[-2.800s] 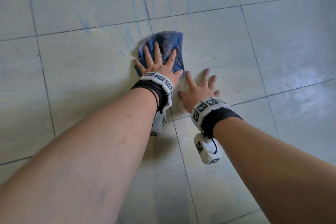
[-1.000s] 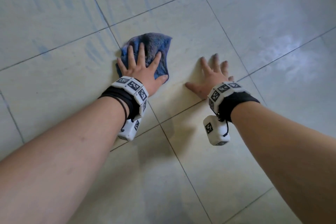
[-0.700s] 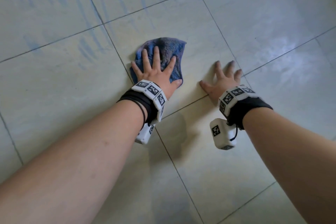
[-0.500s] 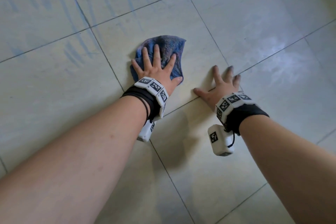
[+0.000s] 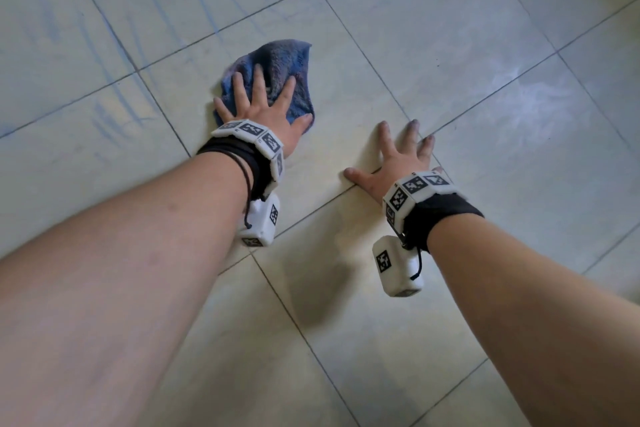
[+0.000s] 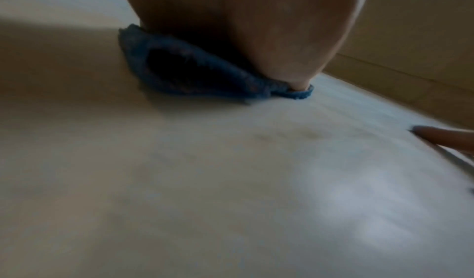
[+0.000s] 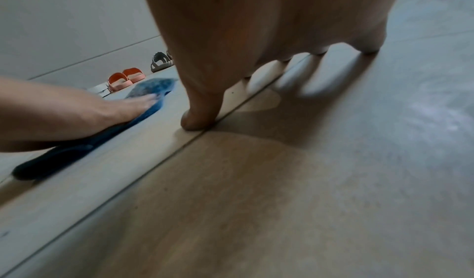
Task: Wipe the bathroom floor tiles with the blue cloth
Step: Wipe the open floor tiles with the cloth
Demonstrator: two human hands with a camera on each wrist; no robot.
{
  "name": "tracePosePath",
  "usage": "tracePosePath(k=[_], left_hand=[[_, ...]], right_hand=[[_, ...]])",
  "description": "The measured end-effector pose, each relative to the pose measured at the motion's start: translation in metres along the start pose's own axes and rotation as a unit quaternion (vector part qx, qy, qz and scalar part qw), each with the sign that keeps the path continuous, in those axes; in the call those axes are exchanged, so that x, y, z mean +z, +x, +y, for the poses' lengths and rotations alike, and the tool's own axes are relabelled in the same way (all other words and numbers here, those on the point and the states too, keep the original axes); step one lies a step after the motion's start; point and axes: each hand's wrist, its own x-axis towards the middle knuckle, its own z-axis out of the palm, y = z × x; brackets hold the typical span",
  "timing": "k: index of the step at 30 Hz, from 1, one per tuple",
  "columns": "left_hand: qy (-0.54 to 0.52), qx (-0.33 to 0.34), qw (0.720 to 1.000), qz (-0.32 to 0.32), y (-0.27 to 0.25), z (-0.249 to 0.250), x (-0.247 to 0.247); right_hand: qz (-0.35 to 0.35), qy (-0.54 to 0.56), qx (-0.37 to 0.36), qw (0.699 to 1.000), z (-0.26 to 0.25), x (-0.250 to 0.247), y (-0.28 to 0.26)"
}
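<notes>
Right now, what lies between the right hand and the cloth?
Only bare floor tile separates the right hand from the cloth, plain in the head view.

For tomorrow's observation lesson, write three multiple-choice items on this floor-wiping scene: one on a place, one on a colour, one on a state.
1. Where is the blue cloth?
A. Under the left hand
B. Under the right hand
C. Lying apart from both hands

2. What colour are the slippers nearest the cloth in the right wrist view?
A. Green
B. Orange
C. Black

3. How is the right hand placed?
A. Clenched in a fist
B. Gripping the cloth
C. Spread on bare tile

Key: 1 A, the left hand presses flat on the cloth. 2 B, the orange slippers stand by the wall. 3 C, its fingers lie splayed on the floor tiles.
</notes>
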Motion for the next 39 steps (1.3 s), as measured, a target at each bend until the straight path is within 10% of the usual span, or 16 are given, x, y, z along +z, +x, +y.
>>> tracePosePath(k=[19, 28, 34, 39], left_hand=[[0.044, 0.043, 0.998, -0.018, -0.059, -0.14, 0.014], [-0.045, -0.173, 0.984, -0.007, -0.045, -0.204, -0.005], [-0.076, -0.202, 0.976, 0.024, -0.038, -0.187, -0.003], [-0.056, -0.091, 0.994, 0.019, -0.025, -0.141, -0.005]], right_hand=[[-0.022, -0.048, -0.111, 0.992, -0.137, 0.045, -0.044], [0.001, -0.02, -0.08, 0.997, -0.167, 0.033, -0.028], [0.003, -0.05, -0.049, 0.998, -0.167, 0.038, -0.02], [-0.001, -0.06, -0.042, 0.997, -0.17, 0.039, -0.018]])
